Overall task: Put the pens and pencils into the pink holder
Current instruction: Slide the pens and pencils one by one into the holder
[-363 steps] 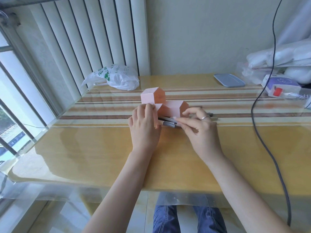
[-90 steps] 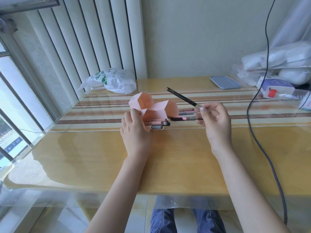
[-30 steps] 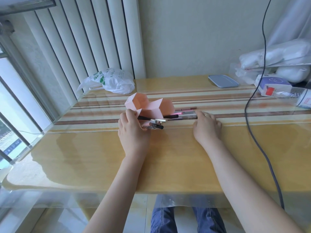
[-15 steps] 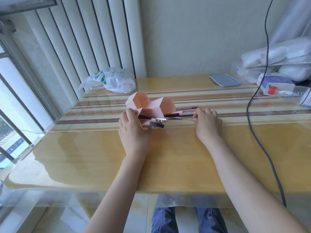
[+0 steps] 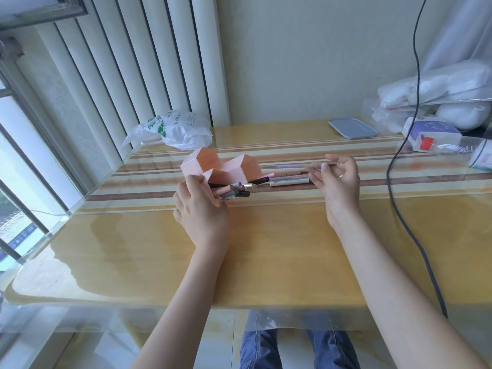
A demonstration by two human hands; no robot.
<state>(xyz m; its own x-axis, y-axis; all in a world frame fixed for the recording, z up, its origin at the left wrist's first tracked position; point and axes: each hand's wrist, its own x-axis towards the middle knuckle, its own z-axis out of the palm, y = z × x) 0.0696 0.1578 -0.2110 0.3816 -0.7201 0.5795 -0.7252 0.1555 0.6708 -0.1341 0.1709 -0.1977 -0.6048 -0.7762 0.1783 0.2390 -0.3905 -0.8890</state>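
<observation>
While tilted on the table (image 5: pixel 266 235) with its openings turned toward the right, the pink holder (image 5: pixel 226 167) was gripped at its near left corner by the left hand (image 5: pixel 201 211), fingers curled round the pink wall. Out of the holder's near compartment stuck a cluster of pens (image 5: pixel 234 190), caps pointing right. Just right of the holder lay three loose pens (image 5: pixel 287 179) side by side on the striped part of the tabletop, the nearest one white. Above and beyond those, lifted off the surface to the holder's right, was pinched a thin pinkish pencil (image 5: pixel 318 165) between thumb and fingertips of the right hand (image 5: pixel 336 182), its shaft level and aimed back toward the holder. Behind the holder, by the blinds, sat a crumpled plastic bag (image 5: pixel 173 129). Far right of the holder rested a blue-grey lid (image 5: pixel 352 128), and a dark cable (image 5: pixel 399 145) hung down across the tabletop's right side.
</observation>
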